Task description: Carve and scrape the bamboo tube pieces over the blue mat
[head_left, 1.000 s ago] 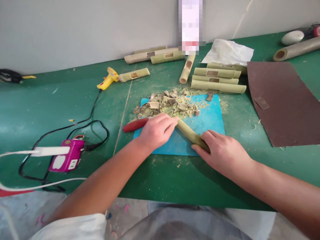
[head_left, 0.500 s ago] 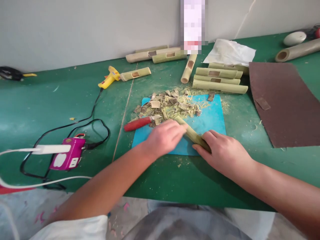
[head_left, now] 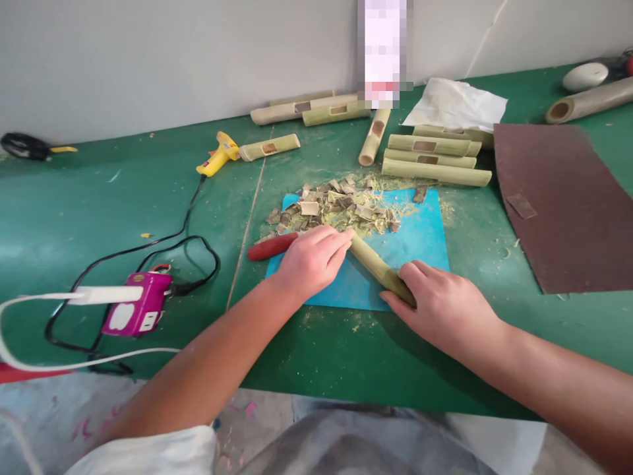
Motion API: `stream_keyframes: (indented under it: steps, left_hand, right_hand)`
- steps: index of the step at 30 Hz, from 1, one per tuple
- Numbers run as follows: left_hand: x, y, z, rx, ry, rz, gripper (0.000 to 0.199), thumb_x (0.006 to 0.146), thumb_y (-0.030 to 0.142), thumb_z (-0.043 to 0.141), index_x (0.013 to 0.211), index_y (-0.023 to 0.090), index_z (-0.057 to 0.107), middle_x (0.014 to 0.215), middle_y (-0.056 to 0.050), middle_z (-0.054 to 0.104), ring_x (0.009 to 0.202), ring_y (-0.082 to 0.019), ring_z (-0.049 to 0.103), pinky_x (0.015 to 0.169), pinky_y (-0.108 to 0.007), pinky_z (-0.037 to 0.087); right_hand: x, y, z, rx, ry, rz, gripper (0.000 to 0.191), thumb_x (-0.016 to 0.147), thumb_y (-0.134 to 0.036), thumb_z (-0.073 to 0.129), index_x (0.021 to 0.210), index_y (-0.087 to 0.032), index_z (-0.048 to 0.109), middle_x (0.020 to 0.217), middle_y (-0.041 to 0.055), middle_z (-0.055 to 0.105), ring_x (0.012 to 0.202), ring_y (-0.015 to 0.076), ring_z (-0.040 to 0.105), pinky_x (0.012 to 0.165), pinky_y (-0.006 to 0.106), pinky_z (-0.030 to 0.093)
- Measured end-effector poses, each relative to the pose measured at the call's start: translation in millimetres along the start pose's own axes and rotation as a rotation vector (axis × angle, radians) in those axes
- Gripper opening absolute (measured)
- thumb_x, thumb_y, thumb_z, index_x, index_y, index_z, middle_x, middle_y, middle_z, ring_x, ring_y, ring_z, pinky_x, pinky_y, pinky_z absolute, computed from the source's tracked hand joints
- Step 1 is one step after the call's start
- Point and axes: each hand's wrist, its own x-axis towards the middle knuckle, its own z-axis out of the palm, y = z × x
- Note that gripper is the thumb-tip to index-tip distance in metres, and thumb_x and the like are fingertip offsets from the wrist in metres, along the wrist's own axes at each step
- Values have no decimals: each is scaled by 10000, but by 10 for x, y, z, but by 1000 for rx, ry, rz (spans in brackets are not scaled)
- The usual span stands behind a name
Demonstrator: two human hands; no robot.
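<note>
A pale green bamboo tube lies slantwise over a blue mat, its near end in the right hand, which is wrapped around it. The left hand is at the tube's far end, fingers bent together and touching it; whether they pinch anything there cannot be told.

Half a second ago the left hand was farther down the tube, closer to the right; now it is back at the far end, about where it was a second ago. This suggests a repeated stroke along the tube, with the work on its surface still in progress. The right hand has kept its grip. The knife blade visible half a second ago is hidden again, leaving just a red handle showing beside the left hand.

Beyond the hands, a heap of chips and shavings covers the mat's far edge. Farther across the green desk are cut bamboo pieces, a yellow glue gun and a brown sheet.
</note>
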Motion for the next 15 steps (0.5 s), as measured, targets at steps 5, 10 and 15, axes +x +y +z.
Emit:
stream_keyframes:
  steps: [5,10,15]
  left_hand:
    - [-1,27,2,8,15,0,204,960,175,492,1055,122,665,881,-84,715,814,-165,665,784,-320,572]
    - [24,5,15,6,42,0,194,956,178,504,1049,132,668,904,-81,716,823,-160,664,797,-308,564]
    - [52,-8,50,-34,32,-20,181,960,191,510,1038,136,664,881,-69,707,811,-152,654,777,-302,555]
  right_hand:
    - [7,4,-30,4,21,-6,305,895,-431,504,733,-178,554,643,-8,546,502,107,433,487,280,186]
    - [31,44,-66,-7,71,8,259,894,-342,480,728,-177,593,674,12,561,548,119,450,519,290,229]
    - [51,81,-57,-54,96,-3,236,881,-339,514,736,-172,596,700,29,565,607,141,477,560,296,275]
